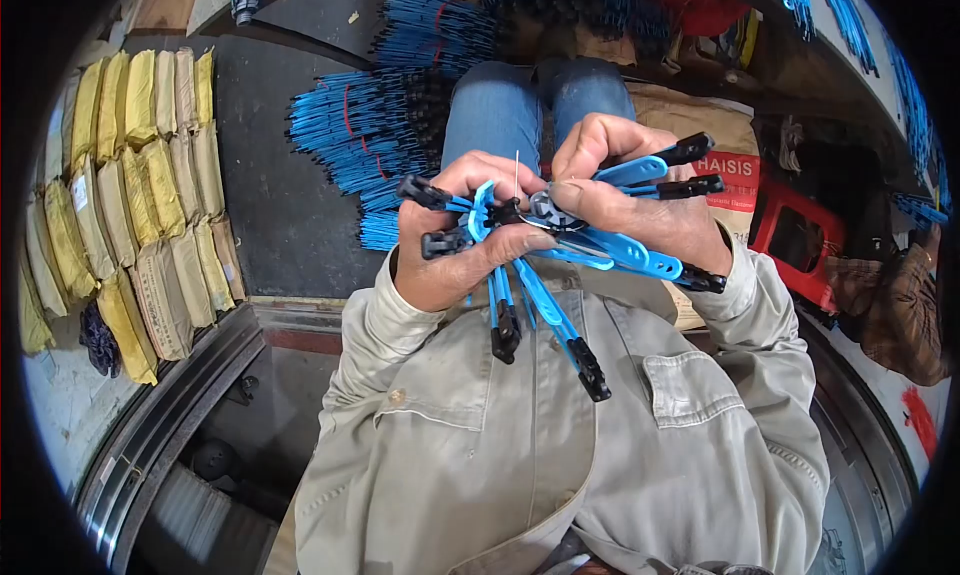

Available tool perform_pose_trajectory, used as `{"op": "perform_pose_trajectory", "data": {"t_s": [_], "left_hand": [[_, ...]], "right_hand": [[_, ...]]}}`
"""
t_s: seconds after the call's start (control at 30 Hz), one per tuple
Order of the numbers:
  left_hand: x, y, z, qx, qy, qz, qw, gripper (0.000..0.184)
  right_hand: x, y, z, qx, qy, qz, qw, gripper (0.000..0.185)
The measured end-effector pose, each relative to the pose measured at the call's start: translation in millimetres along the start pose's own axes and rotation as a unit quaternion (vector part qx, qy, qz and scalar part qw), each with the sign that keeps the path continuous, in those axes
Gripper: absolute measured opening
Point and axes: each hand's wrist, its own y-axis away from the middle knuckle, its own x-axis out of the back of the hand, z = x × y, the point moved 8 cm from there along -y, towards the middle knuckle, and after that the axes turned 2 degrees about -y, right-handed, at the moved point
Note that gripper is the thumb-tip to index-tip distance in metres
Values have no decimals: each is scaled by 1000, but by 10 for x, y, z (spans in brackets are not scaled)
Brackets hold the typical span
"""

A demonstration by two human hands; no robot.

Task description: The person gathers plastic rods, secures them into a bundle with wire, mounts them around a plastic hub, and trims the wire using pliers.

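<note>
Above my lap, both hands are on one assembly of blue plastic arms [540, 293] tipped with black clips. My left hand [450, 240] is closed round its left side, thumb and fingers near the dark centre. My right hand [640, 200] pinches by a round grey piece [550, 211] at the centre, with several blue arms passing under and beside its fingers. A thin pale wire [517, 175] stands up between the hands. Black clips [590, 375] hang toward my shirt, and others point left and right. Fingertips hide part of the centre.
Bundles of blue sticks with red bands [350, 125] lie beyond and left of my knees. Wrapped yellow and tan packets [150, 195] are stacked at the far left. A red plastic frame [800, 235] and a brown paper sack [690, 115] are at right. More blue pieces hang upper right.
</note>
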Motion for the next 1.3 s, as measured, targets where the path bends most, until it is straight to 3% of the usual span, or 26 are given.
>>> {"op": "perform_pose_trajectory", "data": {"t_s": [0.1,0.4,0.5,0.67,0.77,0.8,0.9,0.93,1.03,1.2,1.3], "left_hand": [[-5,1,-65,30,57,47,997,32],[30,4,-4,26,18,77,996,30],[37,34,-25,93,27,86,992,32],[118,6,12,29,-1,58,998,33],[143,11,-8,60,10,36,997,30],[157,16,-19,61,9,37,997,30],[161,40,-29,42,6,27,999,31],[155,35,-22,43,5,26,999,31],[82,8,25,40,-19,12,999,31],[76,15,29,25,-11,25,999,31],[49,-19,57,17,-42,18,999,30]], "right_hand": [[36,1,-23,13,-1,14,1000,14],[-1,-13,-21,11,-43,15,999,13],[3,10,-18,-30,-22,-34,999,18],[54,-56,-31,27,-49,-154,987,27],[-53,-22,-74,-69,-293,-213,930,46],[-65,-7,-70,-70,-294,-214,929,46],[-56,54,-134,75,34,-185,979,61],[-63,50,-72,75,33,-184,979,61],[-83,98,-127,267,152,-111,945,51],[-116,169,-214,268,172,-107,942,50],[-25,171,-109,242,130,-42,961,51]]}}
